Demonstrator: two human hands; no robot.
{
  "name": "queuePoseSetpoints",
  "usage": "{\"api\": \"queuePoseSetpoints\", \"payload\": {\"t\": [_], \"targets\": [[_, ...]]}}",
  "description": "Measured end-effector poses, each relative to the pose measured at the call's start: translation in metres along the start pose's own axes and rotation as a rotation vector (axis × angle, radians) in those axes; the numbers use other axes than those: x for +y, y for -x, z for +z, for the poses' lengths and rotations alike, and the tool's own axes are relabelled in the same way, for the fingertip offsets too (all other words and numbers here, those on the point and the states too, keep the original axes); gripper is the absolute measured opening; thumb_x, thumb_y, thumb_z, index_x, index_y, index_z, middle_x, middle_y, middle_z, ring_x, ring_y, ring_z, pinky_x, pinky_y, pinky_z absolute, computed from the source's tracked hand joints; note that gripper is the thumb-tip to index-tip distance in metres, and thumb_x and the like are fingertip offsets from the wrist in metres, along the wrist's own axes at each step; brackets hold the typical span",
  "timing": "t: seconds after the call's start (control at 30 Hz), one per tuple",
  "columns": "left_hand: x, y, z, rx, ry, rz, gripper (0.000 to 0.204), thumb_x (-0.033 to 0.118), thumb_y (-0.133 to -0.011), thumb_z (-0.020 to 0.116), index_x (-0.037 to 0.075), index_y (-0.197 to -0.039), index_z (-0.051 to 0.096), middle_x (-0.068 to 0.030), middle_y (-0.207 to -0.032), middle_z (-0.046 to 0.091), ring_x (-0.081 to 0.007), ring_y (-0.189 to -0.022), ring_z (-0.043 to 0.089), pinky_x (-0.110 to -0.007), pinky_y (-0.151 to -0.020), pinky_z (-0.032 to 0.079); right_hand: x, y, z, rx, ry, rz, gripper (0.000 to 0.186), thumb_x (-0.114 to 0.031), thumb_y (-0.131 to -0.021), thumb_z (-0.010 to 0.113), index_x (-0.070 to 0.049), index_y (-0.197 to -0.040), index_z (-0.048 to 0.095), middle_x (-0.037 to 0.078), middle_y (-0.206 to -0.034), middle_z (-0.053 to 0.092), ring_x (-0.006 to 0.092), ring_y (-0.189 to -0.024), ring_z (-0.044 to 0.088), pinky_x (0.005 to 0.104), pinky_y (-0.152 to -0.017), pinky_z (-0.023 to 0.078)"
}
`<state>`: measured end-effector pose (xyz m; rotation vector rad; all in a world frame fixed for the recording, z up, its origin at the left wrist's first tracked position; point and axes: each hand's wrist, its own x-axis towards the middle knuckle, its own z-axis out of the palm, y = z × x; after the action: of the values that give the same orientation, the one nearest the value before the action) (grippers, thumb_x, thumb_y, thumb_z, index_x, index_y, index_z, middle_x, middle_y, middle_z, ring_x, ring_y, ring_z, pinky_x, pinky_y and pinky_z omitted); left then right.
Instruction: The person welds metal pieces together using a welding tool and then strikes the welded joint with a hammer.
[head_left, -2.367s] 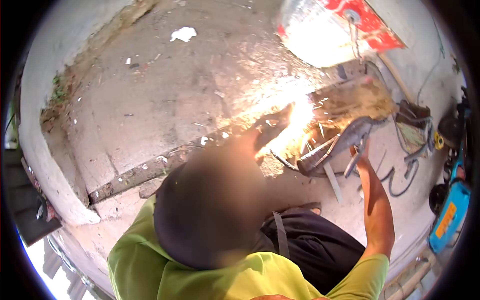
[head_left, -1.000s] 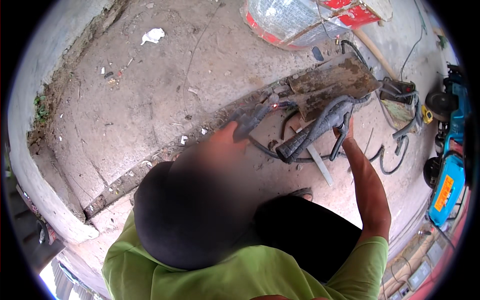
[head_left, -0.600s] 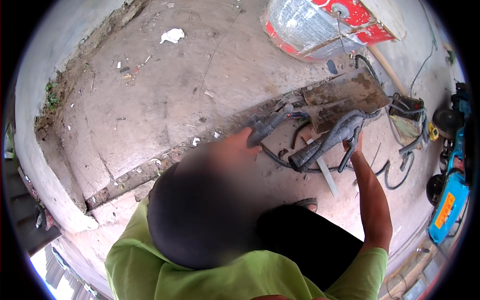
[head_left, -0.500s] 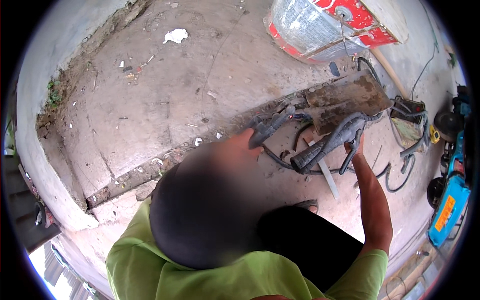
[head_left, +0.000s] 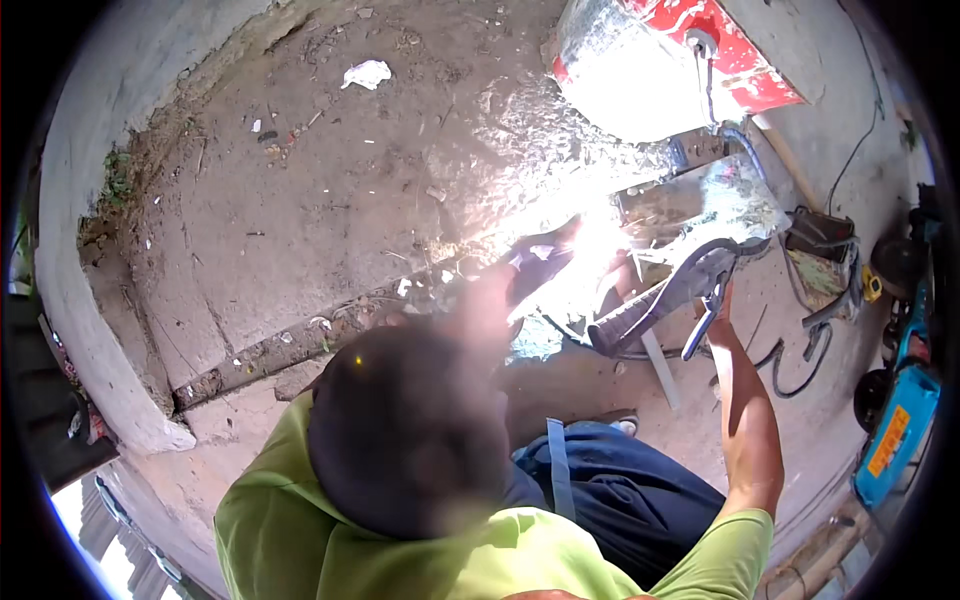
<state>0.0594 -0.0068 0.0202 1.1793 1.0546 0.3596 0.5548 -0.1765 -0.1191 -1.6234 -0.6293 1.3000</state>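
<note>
My left hand (head_left: 490,292) is closed round the near end of a dark angular metal piece (head_left: 535,268), beside a fierce white glare (head_left: 600,235) that hides its far end. To the right, my right hand (head_left: 722,308) grips a dark tape-wrapped tool (head_left: 655,308) with a lever-like arm; it resembles a welding electrode holder, but glare hides any rod. A flat metal strip (head_left: 660,370) lies on the floor below the tool. Most of my left forearm is hidden by a large dark rounded shape (head_left: 400,450), partly blurred; I cannot tell what it is.
Beyond the glare stand a red and silver drum (head_left: 745,60) and a rust-stained plate (head_left: 660,205). Cables (head_left: 800,365) loop over the right-hand floor, near a yellow tape measure (head_left: 872,284) and a blue machine (head_left: 895,430). A low kerb (head_left: 120,370) runs along the left.
A blinding white light has flared up by the piece in my left hand, lighting the drum, floor and trousers. Both hands keep their grip; the view has shifted slightly.
</note>
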Motion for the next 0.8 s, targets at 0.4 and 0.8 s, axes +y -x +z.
{"api": "queuePoseSetpoints", "payload": {"t": [0.4,0.8], "targets": [[-0.065,-0.013,-0.011,0.026,-0.525,-0.064,0.067,0.043,-0.086,0.082,0.0,-0.132,0.058,-0.0254,-0.122,0.068,-0.0411,-0.114,0.068,-0.047,-0.095,0.054,-0.064,-0.028,0.074,0.026,0.067,-0.151,0.028,-0.004,-0.096,0.066,-0.008,-0.123,0.06,0.008,-0.123,0.068,0.0196,-0.11,0.067,0.0345,-0.096,0.055],[-0.057,-0.011,-0.011,0.007,-0.521,-0.119,0.059,0.042,-0.086,0.081,0.001,-0.121,0.057,-0.0269,-0.106,0.07,-0.0469,-0.101,0.069,-0.051,-0.084,0.054,-0.048,-0.035,0.071,-0.061,-0.248,-0.174,0.029,-0.037,-0.108,0.052,-0.013,-0.116,0.065,0.003,-0.109,0.073,0.019,-0.099,0.072,0.0355,-0.091,0.061]]}}
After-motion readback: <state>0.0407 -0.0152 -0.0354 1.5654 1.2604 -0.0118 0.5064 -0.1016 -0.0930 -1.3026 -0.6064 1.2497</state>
